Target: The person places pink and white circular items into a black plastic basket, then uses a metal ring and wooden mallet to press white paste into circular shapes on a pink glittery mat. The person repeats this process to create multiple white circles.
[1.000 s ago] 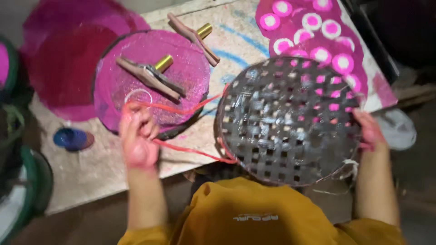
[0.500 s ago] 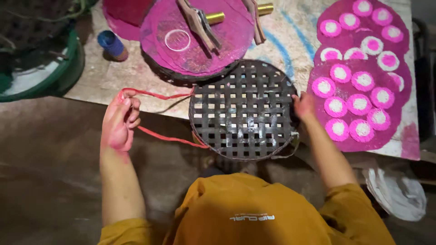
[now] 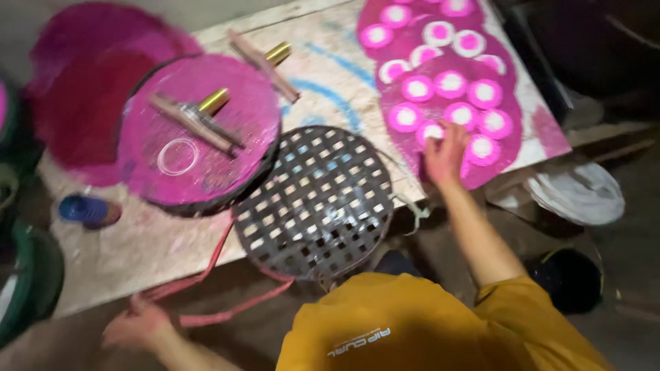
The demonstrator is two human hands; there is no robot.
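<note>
Head view: we are reaching our right hand (image 3: 443, 152), fingers loosely spread, onto pink discs (image 3: 450, 82) upper right, while our left hand (image 3: 141, 323) is gripping a red strap (image 3: 206, 278); picking one disc probably follows.

Dim, uneven light; the table (image 3: 330, 82) top is brightest, the floor below in shadow, and motion blur smears everything, edges worst

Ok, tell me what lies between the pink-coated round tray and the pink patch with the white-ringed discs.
In the head view, the dark woven lattice tray lies between the pink-coated round tray and the disc patch, along with bare tabletop streaked blue.
</note>
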